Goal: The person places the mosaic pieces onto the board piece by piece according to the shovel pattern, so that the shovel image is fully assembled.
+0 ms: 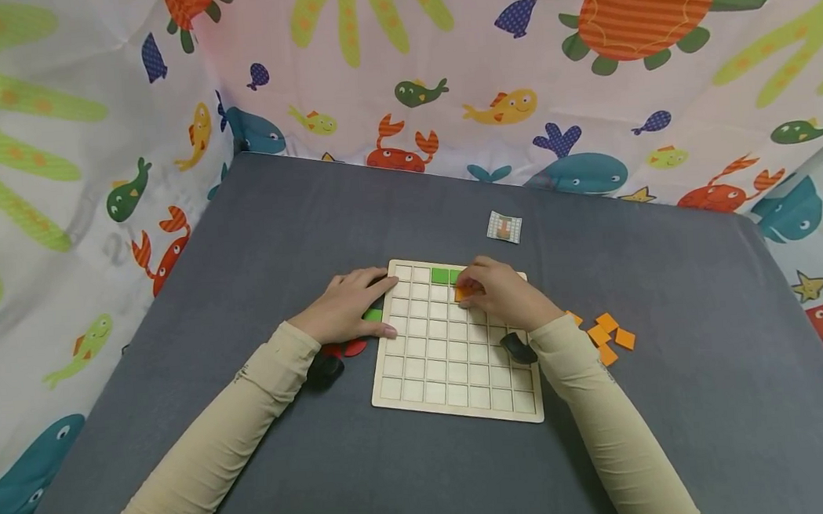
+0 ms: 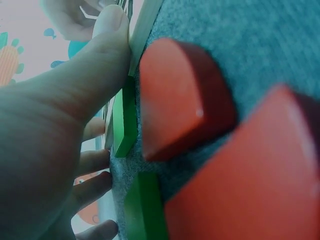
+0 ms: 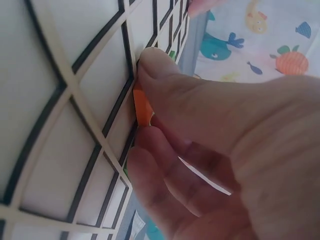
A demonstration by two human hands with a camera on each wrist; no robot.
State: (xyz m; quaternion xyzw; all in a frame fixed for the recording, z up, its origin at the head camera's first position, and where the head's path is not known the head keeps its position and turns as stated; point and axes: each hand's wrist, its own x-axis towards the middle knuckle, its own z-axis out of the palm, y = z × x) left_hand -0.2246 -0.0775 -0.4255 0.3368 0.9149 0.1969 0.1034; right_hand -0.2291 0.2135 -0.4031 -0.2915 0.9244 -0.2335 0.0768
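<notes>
A pale wooden grid board [image 1: 434,372] lies on the grey table. Two green square tiles [image 1: 440,276] sit side by side in its far row. My right hand [image 1: 502,291] pinches an orange square tile [image 3: 142,106] between thumb and fingers, down at a cell just nearer than the green ones. Along the board's left edge rests my left hand [image 1: 347,306], its thumb and fingers extended. Beside that hand, in the left wrist view, are green tiles [image 2: 125,122] and red pieces with a rounded side [image 2: 172,97], partly hidden from the head camera.
Several loose orange tiles [image 1: 599,334] lie right of the board, some behind the right sleeve. A small printed card with a grid picture [image 1: 505,227] lies beyond the board. A sea-animal curtain [image 1: 372,78] hangs round the table's far and side edges.
</notes>
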